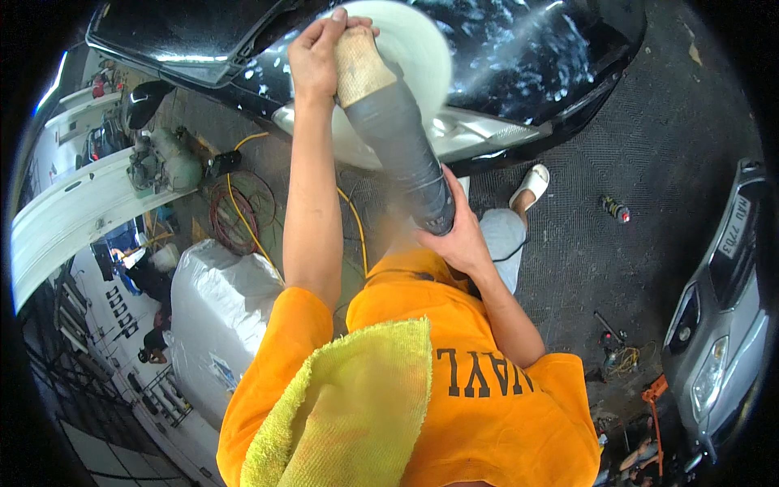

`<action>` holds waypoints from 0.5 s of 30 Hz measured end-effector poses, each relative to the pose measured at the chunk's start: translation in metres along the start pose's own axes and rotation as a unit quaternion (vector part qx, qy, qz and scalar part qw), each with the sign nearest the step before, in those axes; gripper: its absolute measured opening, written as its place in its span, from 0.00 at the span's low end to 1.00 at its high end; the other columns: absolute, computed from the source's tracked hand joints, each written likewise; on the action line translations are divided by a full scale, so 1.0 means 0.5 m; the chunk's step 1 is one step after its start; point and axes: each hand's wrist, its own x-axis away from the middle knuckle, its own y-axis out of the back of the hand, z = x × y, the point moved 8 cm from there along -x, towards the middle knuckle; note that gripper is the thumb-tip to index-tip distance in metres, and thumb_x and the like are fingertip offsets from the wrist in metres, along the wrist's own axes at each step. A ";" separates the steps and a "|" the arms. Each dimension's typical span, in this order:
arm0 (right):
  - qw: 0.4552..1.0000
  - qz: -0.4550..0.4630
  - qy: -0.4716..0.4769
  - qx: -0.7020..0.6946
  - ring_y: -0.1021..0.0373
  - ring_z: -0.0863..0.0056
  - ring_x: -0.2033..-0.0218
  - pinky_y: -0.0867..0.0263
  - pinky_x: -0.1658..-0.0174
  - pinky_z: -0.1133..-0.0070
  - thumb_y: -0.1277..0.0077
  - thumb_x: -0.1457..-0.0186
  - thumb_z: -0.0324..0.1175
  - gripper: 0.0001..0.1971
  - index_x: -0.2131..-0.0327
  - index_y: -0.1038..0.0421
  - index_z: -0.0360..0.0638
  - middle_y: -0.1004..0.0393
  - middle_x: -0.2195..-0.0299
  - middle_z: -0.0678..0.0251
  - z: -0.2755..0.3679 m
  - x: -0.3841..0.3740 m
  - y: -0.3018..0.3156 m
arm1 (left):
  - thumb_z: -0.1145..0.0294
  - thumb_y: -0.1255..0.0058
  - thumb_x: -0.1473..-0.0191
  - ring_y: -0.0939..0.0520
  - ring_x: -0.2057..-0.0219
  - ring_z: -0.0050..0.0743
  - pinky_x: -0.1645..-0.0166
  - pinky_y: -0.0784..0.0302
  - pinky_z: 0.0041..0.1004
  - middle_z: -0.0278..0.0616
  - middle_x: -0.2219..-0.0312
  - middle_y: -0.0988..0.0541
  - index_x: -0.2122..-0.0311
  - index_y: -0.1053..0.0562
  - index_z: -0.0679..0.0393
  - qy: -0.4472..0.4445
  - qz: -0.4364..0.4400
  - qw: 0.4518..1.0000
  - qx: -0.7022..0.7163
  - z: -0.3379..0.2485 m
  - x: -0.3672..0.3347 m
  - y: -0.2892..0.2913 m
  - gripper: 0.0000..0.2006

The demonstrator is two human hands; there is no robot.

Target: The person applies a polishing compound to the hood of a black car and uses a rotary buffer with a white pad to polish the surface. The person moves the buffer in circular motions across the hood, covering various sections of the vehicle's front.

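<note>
Both my hands are on a car polisher [388, 134] wrapped in dark tape, with a worn tan head cover. My left hand [313, 63] is closed around the head end. My right hand [466, 235] grips the rear end of the body, close to my waist. Under the head, a large round white pad [426, 53], blurred at its rim, lies over the front of a black car [519, 49]. Whitish smears cover the car's hood, and its headlight [479, 134] shows beside the pad. A yellow towel [349, 398] hangs over my orange shirt.
A silver car [722, 325] stands at the right, near an orange jack-like tool [653, 391]. On the dark floor lies a spray can [615, 209]. Yellow cord [237, 207] and coiled hose run at left, by a compressor [174, 161] and a silver-covered bulk [219, 312]. Other people are at lower left and lower right.
</note>
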 end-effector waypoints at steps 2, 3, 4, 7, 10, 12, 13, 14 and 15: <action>0.999 -0.005 -0.017 -0.038 0.34 0.59 0.43 0.40 0.41 0.71 0.36 0.61 0.29 0.50 0.35 0.53 0.42 0.34 0.44 0.50 -0.015 -0.008 0.004 | 0.62 0.51 0.38 0.16 0.69 0.36 0.66 0.20 0.27 0.51 0.70 0.18 0.68 0.24 0.71 0.015 0.005 1.000 0.005 0.007 -0.003 -0.013 0.17; 0.998 -0.004 -0.026 -0.058 0.34 0.62 0.43 0.41 0.40 0.72 0.37 0.61 0.30 0.48 0.35 0.51 0.42 0.34 0.43 0.51 -0.024 -0.010 0.002 | 0.62 0.51 0.38 0.16 0.70 0.36 0.66 0.20 0.27 0.51 0.70 0.18 0.68 0.24 0.70 0.014 0.008 1.000 -0.006 0.008 -0.005 -0.014 0.17; 0.997 0.000 -0.026 -0.071 0.34 0.62 0.44 0.42 0.40 0.72 0.37 0.61 0.30 0.48 0.36 0.50 0.41 0.33 0.44 0.52 -0.028 -0.011 0.002 | 0.62 0.51 0.38 0.16 0.70 0.36 0.66 0.20 0.27 0.51 0.71 0.18 0.68 0.23 0.70 0.013 0.011 1.000 -0.017 0.008 -0.007 -0.016 0.18; 0.998 -0.017 -0.001 -0.055 0.34 0.63 0.44 0.42 0.40 0.73 0.37 0.61 0.30 0.48 0.36 0.51 0.40 0.33 0.45 0.52 -0.025 -0.017 0.019 | 0.62 0.51 0.38 0.16 0.70 0.34 0.66 0.20 0.26 0.50 0.71 0.18 0.68 0.23 0.70 0.022 0.006 0.998 -0.051 0.004 -0.010 -0.035 0.18; 0.998 -0.011 -0.021 -0.057 0.36 0.63 0.43 0.44 0.39 0.73 0.38 0.61 0.30 0.48 0.36 0.52 0.38 0.35 0.45 0.51 -0.023 -0.019 0.046 | 0.63 0.51 0.38 0.16 0.70 0.33 0.66 0.20 0.26 0.50 0.71 0.18 0.68 0.23 0.70 0.031 0.002 0.999 -0.038 0.023 -0.015 -0.063 0.17; 0.998 -0.013 -0.020 -0.061 0.36 0.64 0.43 0.44 0.39 0.73 0.38 0.62 0.30 0.48 0.36 0.52 0.37 0.35 0.45 0.52 -0.027 -0.020 0.071 | 0.63 0.50 0.39 0.16 0.70 0.33 0.66 0.20 0.26 0.50 0.71 0.18 0.68 0.23 0.70 0.038 0.008 0.998 -0.057 0.038 -0.020 -0.087 0.17; 0.998 -0.020 -0.011 -0.066 0.36 0.64 0.43 0.44 0.39 0.73 0.38 0.62 0.30 0.48 0.36 0.51 0.37 0.34 0.45 0.52 -0.036 -0.019 0.084 | 0.63 0.50 0.39 0.16 0.70 0.33 0.66 0.19 0.26 0.50 0.71 0.18 0.68 0.23 0.70 0.041 0.010 0.997 -0.065 0.044 -0.022 -0.103 0.16; 0.997 -0.025 -0.002 -0.069 0.36 0.65 0.44 0.44 0.39 0.73 0.38 0.62 0.30 0.48 0.36 0.51 0.37 0.34 0.46 0.53 -0.047 -0.018 0.098 | 0.63 0.50 0.39 0.16 0.70 0.31 0.66 0.20 0.25 0.49 0.71 0.18 0.67 0.23 0.70 0.038 0.008 0.998 -0.049 0.051 -0.019 -0.122 0.16; 0.998 -0.032 -0.002 -0.061 0.36 0.65 0.44 0.44 0.39 0.74 0.38 0.62 0.29 0.48 0.36 0.51 0.37 0.34 0.46 0.54 -0.065 -0.017 0.112 | 0.63 0.50 0.39 0.16 0.70 0.31 0.66 0.20 0.25 0.49 0.71 0.18 0.67 0.23 0.70 0.046 0.015 0.998 -0.047 0.054 -0.019 -0.149 0.16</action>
